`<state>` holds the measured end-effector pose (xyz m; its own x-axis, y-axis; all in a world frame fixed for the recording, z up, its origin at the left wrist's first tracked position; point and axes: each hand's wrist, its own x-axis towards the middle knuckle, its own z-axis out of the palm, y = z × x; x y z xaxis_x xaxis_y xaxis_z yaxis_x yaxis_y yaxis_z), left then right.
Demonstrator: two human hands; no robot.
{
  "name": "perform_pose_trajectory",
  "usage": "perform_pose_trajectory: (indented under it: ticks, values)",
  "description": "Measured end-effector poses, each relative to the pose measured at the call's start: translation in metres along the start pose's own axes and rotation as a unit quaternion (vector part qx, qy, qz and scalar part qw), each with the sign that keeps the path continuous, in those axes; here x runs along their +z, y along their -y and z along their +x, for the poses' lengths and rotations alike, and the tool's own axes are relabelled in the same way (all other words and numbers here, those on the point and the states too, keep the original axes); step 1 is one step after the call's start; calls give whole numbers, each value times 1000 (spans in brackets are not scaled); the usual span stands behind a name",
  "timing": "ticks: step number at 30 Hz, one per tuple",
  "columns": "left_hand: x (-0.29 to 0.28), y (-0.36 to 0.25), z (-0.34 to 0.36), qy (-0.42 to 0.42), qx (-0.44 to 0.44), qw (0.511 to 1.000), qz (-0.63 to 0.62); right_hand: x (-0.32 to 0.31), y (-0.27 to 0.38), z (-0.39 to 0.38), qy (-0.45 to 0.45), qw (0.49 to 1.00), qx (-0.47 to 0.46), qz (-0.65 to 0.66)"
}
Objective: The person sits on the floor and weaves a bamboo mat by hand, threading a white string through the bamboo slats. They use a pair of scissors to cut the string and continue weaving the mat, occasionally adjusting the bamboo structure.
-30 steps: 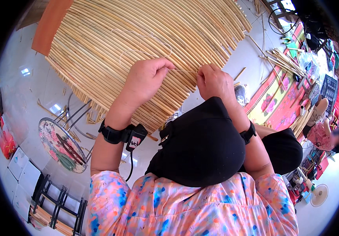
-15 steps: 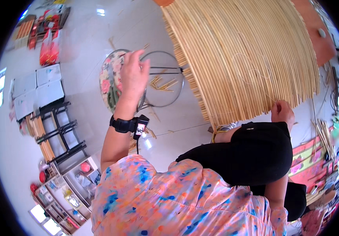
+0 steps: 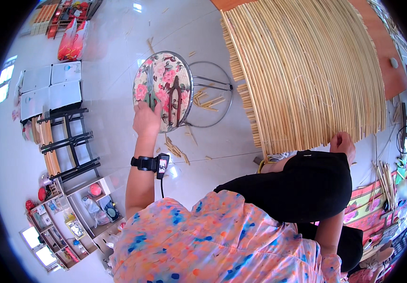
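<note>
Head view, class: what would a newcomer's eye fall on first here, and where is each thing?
Probably the broad mat of pale sticks filling the upper right, with the right hand at its lower edge. Next might come the round flowered stool left of it, where the left hand is at the green-handled tool beside dark-red pliers. The multicoloured shirt along the bottom would likely stand out too.

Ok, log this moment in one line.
left hand: at green-handled scissors | scissors: on floral stool | right hand: at near edge of stick mat
</note>
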<state>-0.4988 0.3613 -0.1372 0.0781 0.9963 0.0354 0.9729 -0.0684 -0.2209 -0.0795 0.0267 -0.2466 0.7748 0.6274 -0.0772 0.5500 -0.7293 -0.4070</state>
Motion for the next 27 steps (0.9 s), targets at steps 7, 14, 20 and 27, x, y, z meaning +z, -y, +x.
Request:
perform_pose_trajectory:
  ticks: [7,14,20,27]
  values:
    - [47,55,42,149,50,969,-190,2,-5,-3,-6,998,64,-12]
    - [39,111,67,286,-25,919,-269,0,14,-4,-42,999,5,33]
    - [-35,-8,33,225,4,688,-690,-6,13,-6,-66,995,16,74]
    - [-25,-177,-35,486,224,523,-663,-2,9,-6,-87,990,-4,109]
